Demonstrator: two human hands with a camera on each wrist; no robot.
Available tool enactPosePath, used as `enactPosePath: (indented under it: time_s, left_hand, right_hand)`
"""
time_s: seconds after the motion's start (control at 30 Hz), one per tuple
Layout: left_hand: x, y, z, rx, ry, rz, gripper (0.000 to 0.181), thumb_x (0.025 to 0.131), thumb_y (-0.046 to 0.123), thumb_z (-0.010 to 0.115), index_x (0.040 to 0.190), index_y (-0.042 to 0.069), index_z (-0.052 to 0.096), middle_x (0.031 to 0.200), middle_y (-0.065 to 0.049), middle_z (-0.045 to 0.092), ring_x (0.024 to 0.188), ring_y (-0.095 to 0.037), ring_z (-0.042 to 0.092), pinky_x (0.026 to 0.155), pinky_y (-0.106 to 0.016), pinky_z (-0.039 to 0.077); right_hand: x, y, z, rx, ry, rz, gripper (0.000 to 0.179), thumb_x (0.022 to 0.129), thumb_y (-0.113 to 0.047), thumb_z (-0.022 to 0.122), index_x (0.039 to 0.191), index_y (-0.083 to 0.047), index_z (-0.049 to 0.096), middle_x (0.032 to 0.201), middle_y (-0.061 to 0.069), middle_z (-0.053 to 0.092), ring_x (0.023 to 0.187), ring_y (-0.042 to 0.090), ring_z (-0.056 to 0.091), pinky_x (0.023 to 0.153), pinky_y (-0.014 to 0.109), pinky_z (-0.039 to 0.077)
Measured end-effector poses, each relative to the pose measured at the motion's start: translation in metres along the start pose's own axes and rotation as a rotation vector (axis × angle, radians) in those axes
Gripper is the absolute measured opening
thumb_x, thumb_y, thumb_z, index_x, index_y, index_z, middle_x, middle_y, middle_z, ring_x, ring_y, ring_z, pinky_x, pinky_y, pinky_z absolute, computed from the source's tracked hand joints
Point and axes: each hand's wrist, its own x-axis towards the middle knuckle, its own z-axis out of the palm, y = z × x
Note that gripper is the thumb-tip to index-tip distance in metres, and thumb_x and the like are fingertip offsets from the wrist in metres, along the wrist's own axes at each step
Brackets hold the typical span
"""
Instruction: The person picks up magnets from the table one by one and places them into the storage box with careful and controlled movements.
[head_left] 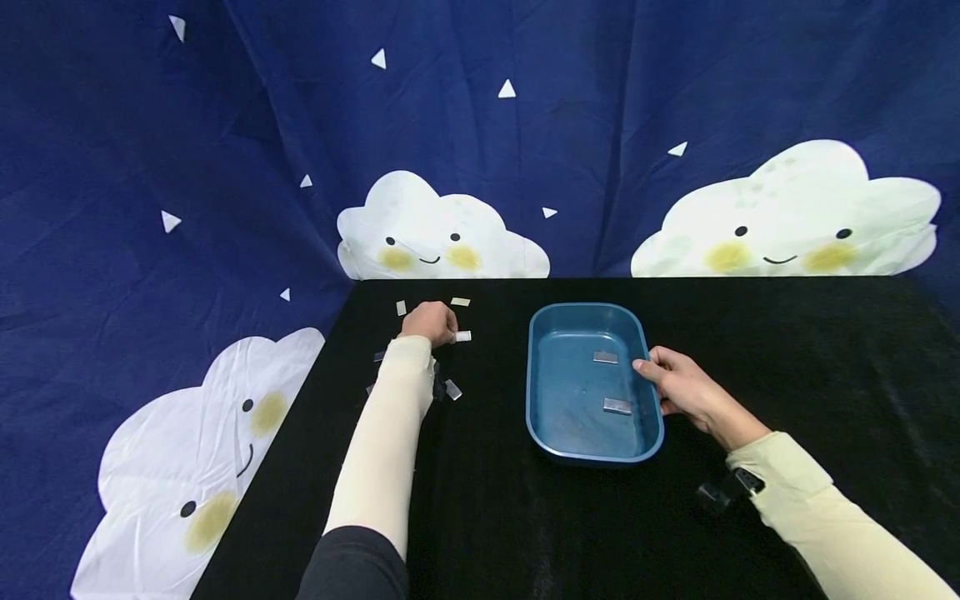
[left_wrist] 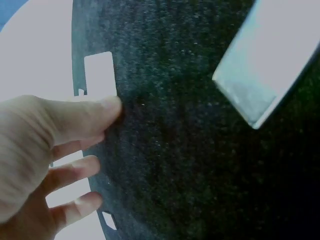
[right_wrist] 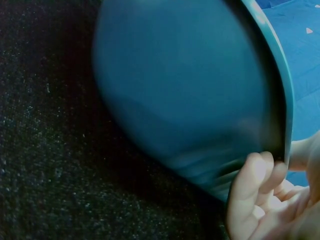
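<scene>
My left hand point(head_left: 431, 323) is at the far left part of the black table, where thumb and forefinger pinch a small flat silvery-white rectangular block point(left_wrist: 100, 75) by one end. Another such block point(left_wrist: 267, 70) lies close to the wrist camera. On the right, my right hand point(head_left: 681, 385) grips the right rim of a blue plastic tub point(head_left: 570, 379), thumb over the edge and fingers beneath it outside. Two silvery blocks lie inside: one point(head_left: 605, 357) toward the back, the other point(head_left: 617, 406) nearer the front. In the right wrist view the tub's outer wall point(right_wrist: 180, 80) appears tilted.
Several more small blocks lie scattered around my left hand, among them a pale one point(head_left: 461, 302) behind it and a silvery one point(head_left: 453, 389) in front. A dark blue curtain point(head_left: 465, 125) with white clouds hangs along the back and left of the black table point(head_left: 480, 508).
</scene>
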Motion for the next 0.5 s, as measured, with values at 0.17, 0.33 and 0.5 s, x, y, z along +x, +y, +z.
enactPosePath:
  time_s: [0.17, 0.33, 0.5]
  left_hand:
    - [-0.0004, 0.001, -0.0001, 0.048, 0.029, 0.031, 0.009, 0.082, 0.012, 0.078, 0.074, 0.015, 0.074, 0.082, -0.001, 0.07, 0.082, -0.019, 0.059, 0.075, -0.035, 0.048]
    - [-0.0012, 0.002, 0.0012, 0.067, 0.051, 0.041, 0.009, 0.081, 0.012, 0.079, 0.073, 0.015, 0.075, 0.086, -0.002, 0.071, 0.086, -0.02, 0.059, 0.08, -0.038, 0.05]
    - [-0.0036, 0.001, 0.0034, 0.069, 0.061, 0.04, 0.004, 0.081, 0.014, 0.079, 0.077, 0.015, 0.078, 0.093, -0.004, 0.069, 0.094, -0.022, 0.056, 0.086, -0.041, 0.05]
  right_hand:
    - [0.0001, -0.0001, -0.0014, 0.009, -0.005, -0.005, 0.019, 0.104, -0.036, 0.043, 0.105, -0.017, 0.045, 0.094, 0.004, 0.064, 0.078, 0.018, 0.069, 0.069, 0.036, 0.06]
    - [0.0007, 0.001, -0.0009, 0.01, -0.003, -0.004, 0.019, 0.105, -0.036, 0.042, 0.105, -0.017, 0.044, 0.094, 0.004, 0.063, 0.079, 0.018, 0.069, 0.07, 0.036, 0.06]
    - [0.0015, 0.0022, 0.0002, 0.008, 0.007, 0.0, 0.019, 0.105, -0.035, 0.042, 0.104, -0.017, 0.044, 0.093, 0.004, 0.061, 0.08, 0.019, 0.068, 0.07, 0.036, 0.06]
